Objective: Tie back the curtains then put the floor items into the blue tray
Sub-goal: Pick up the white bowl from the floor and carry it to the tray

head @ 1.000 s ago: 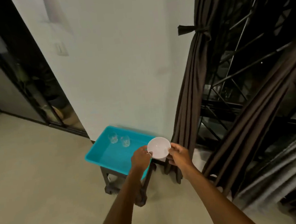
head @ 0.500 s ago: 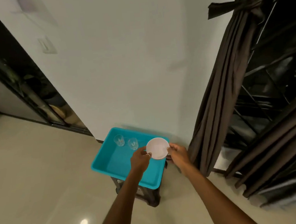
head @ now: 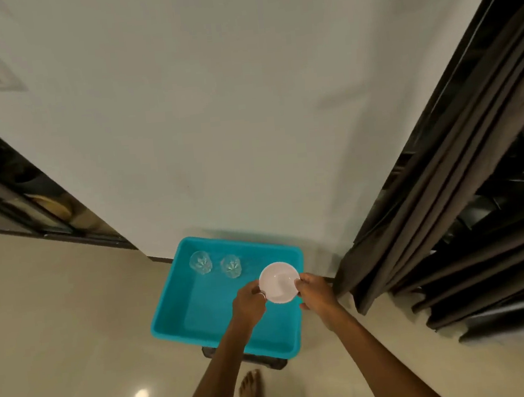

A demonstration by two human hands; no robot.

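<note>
You held the white bowl (head: 278, 281) between both hands, its opening upward. The fingers of your left hand (head: 248, 302) were curled on its left rim, and those of your right hand (head: 316, 292) gripped the right rim. The bowl hung over the right half of the blue tray (head: 167, 327), toward the far right corner. It looked clear of the tray floor, though I could not tell how high.

The tray sat on a small dark desk (head: 276, 363) against the wall. Two clear glasses (head: 200, 262) stood upright in its far left part, just beside each other and apart from the bowl. The dark curtain (head: 444, 180) hung gathered at the right, with its tie out of view.

The step in hand read as setting the bowl down in the tray. The sound way was to lower it level and straight onto the bare floor of the right half, well off the glasses, so that nothing knocked or tipped.

The tray seemed to overhang the desk, so a soft set-down away from the rim looked safer than a drop at the edge, which might have rocked it. Your fingers were best released only once the base sat flat.
</note>
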